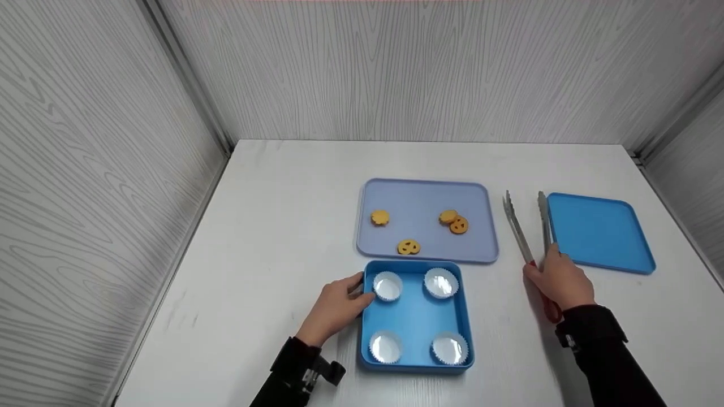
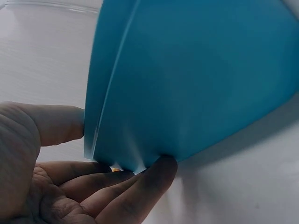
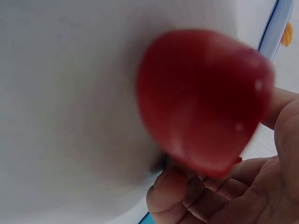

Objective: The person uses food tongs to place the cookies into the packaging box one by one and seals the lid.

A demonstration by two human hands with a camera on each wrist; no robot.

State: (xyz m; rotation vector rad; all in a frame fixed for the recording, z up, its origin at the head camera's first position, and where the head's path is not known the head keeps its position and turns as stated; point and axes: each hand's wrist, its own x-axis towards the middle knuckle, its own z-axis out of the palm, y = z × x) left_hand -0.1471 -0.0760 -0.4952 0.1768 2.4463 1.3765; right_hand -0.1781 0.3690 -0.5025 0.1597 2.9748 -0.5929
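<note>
My left hand (image 1: 337, 308) grips the left wall of a blue rectangular box (image 1: 416, 317), thumb at the rim and fingers along the outer side. Seen from the left wrist, the blue wall (image 2: 187, 84) fills most of the picture, between thumb and fingers. Several white fluted paper cups (image 1: 441, 283) sit inside the box, one near each corner. To the right, my right hand (image 1: 565, 282) holds metal tongs (image 1: 519, 234) by their red handles, the two arms spread apart and pointing away. Close up in the right wrist view, the red handle end (image 3: 205, 98) hides part of the palm.
Behind the box lies a lavender tray (image 1: 413, 198). On it are a flower-shaped cookie (image 1: 380, 217), a pretzel-shaped cookie (image 1: 408, 247) and an overlapping pair of cookies (image 1: 459, 225). A flat blue tray (image 1: 599, 232) lies right of the tongs. Grey wood-grain panels enclose the white table.
</note>
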